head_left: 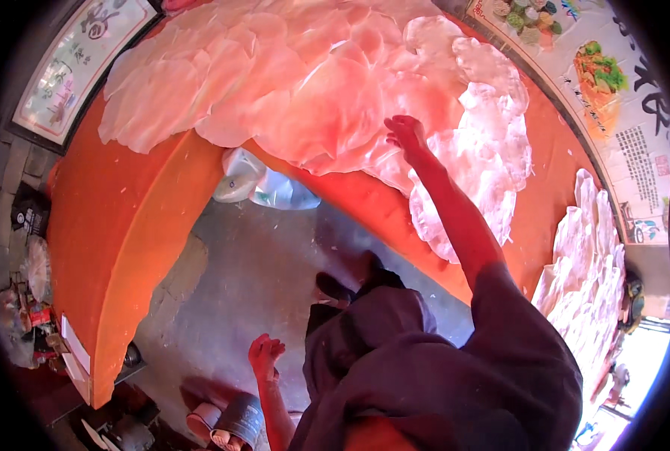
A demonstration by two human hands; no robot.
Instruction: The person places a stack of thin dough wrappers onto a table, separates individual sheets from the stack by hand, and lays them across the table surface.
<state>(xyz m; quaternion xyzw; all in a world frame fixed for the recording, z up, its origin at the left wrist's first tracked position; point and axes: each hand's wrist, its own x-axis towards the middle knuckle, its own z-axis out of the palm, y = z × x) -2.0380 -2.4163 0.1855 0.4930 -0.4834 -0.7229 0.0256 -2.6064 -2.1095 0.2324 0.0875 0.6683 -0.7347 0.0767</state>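
Many thin, round, pale sheets (290, 90), like dough or starch wrappers, overlap across an orange surface, pinkish on the left and whiter toward the right. My right arm stretches out over them. Just above the sheets, near where the pink ones meet the whiter ones (493, 135), is my right hand (406, 134). Its fingers are bent but apart, with nothing visible between them. Low by my side, away from the sheets, hangs my left hand (266, 355). Those fingers are curled in, and no object shows in them.
The orange table (132, 203) bends around me, with a grey floor (229, 263) inside it. Clear plastic bags (278, 188) lie below its edge. More white sheets (586, 255) spread at the right. Containers (237, 421) stand on the floor at lower left. Posters (613, 98) line the wall.
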